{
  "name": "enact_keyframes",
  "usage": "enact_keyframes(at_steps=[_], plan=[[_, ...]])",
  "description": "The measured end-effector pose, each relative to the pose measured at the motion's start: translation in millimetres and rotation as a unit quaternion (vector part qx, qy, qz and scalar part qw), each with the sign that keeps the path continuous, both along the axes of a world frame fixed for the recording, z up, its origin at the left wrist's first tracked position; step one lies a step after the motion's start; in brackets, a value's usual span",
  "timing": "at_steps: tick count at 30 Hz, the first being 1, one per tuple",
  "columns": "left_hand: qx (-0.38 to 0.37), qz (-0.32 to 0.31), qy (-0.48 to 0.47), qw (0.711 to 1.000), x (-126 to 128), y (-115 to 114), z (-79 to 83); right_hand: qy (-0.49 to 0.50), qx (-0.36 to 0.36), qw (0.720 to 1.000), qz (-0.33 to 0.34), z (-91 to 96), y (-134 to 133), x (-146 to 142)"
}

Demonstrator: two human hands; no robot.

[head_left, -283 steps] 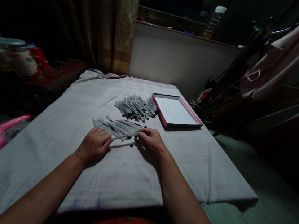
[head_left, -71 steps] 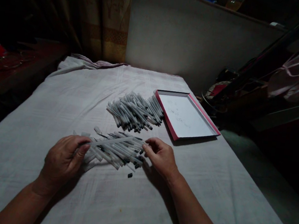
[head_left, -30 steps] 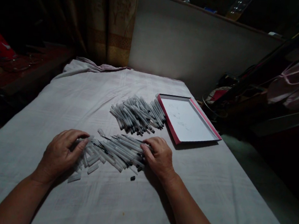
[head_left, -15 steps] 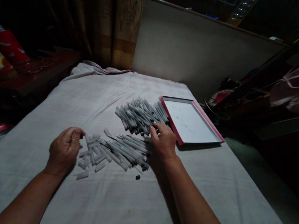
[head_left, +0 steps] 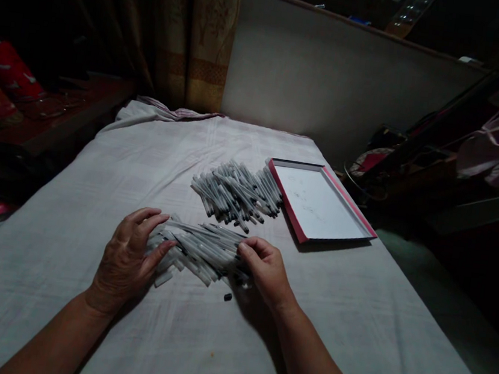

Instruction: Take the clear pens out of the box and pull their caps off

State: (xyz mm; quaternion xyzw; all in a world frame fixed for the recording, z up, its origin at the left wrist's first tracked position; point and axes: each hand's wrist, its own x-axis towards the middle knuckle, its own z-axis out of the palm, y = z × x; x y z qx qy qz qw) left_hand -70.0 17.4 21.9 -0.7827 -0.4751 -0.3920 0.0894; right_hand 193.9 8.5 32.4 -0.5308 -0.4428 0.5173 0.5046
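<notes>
A near heap of translucent pens and caps (head_left: 199,247) lies on the white cloth (head_left: 195,332) between my hands. My left hand (head_left: 129,254) presses against its left end with fingers spread and curled around the caps. At the right end, my right hand (head_left: 264,268) pinches the pen tips with curled fingers. One small black cap (head_left: 227,297) lies loose just in front of the heap. Further back sits a second, larger heap of pens (head_left: 237,193).
A shallow pink-rimmed box lid (head_left: 320,203) with a white inside lies at the right, beside the far heap. A curtain (head_left: 204,36) hangs behind. Red packets (head_left: 4,69) stand on a dark shelf at left. The cloth's right edge drops to the floor.
My right hand came back from the far heap to the right end of the near heap. My left hand slid right, pushing the scattered caps together against the pens.
</notes>
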Motion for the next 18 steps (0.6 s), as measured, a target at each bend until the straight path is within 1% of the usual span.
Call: enact_keyframes(at_steps=[3, 5, 7, 11, 14, 16, 18], plan=[[-0.009, -0.029, 0.015, 0.999, -2, 0, 1.3, -0.006, 0.005, 1.000, 0.016, 0.3, -1, 2], [-0.025, -0.061, 0.028, 0.997, -3, 0, 0.8, -0.005, 0.006, 1.000, 0.017, -0.3, -2, 3], [-0.039, -0.079, 0.026, 0.996, -3, -1, 0.6, -0.003, 0.001, 1.000, 0.012, -1.0, -1, 4], [-0.074, -0.080, 0.007, 0.994, 2, -4, 4.1, 0.010, -0.007, 1.000, -0.003, -2.1, 2, 10], [-0.107, -0.087, 0.002, 0.991, 5, -5, 8.3, 0.011, 0.013, 1.000, -0.008, -2.7, 3, 13], [-0.113, -0.089, 0.001, 0.990, 5, -5, 9.7, 0.006, 0.027, 1.000, -0.008, -2.5, 3, 14], [-0.113, -0.084, 0.000, 0.990, 4, -5, 9.3, 0.009, 0.023, 1.000, -0.002, -1.5, 2, 13]])
